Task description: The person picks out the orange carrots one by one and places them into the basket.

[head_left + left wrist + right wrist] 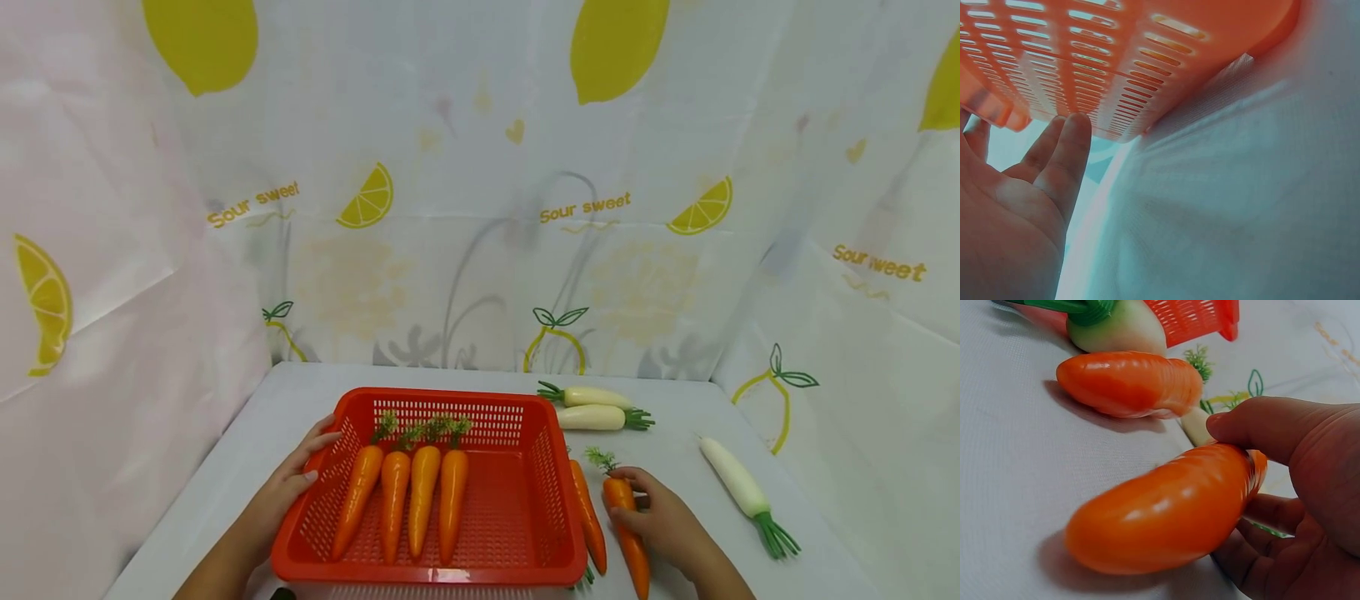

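Observation:
A red plastic basket (498,483) stands on the table, with several orange carrots (423,500) side by side in its left half, leafy tops toward the back. My left hand (288,479) is at the basket's left side; in the left wrist view its fingers (1063,162) are straight, tips against the slotted outer wall. Right of the basket, my right hand (663,521) pinches a carrot (1160,515) between thumb and fingers near its leafy top. A second carrot (1122,384) lies between that one and the basket.
Two white radishes (596,418) lie behind the basket's right corner. Another white radish (738,479) is at the far right, green stalks toward me. One more radish (1119,328) lies close beside the basket in the right wrist view. Lemon-printed sheets (480,283) wall the table.

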### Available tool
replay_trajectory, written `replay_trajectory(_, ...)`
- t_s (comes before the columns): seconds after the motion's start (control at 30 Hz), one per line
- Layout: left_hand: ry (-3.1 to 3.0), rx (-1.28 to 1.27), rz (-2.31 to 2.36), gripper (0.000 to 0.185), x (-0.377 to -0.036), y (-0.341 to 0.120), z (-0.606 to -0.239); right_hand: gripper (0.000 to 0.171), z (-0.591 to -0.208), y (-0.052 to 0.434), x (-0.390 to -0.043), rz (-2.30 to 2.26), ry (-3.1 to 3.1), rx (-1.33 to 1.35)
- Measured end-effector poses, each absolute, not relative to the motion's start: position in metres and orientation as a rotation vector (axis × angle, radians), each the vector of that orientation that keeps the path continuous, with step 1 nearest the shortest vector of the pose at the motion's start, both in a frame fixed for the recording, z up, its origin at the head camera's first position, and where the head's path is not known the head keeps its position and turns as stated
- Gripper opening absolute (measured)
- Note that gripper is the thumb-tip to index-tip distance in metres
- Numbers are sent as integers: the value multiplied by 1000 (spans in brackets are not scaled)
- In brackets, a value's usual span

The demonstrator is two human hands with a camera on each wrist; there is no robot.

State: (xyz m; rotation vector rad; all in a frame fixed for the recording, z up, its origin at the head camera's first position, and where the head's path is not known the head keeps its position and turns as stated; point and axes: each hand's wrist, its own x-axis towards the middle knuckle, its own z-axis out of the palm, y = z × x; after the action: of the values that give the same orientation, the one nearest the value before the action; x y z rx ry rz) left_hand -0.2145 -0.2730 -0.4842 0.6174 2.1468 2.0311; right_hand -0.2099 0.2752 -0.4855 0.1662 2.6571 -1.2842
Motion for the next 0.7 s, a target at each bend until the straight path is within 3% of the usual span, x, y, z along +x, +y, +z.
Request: replay_trajectory(0.7,2157,575,2021,53,-215,-273,-486,58,-481,273,-209,-1495,2588,233)
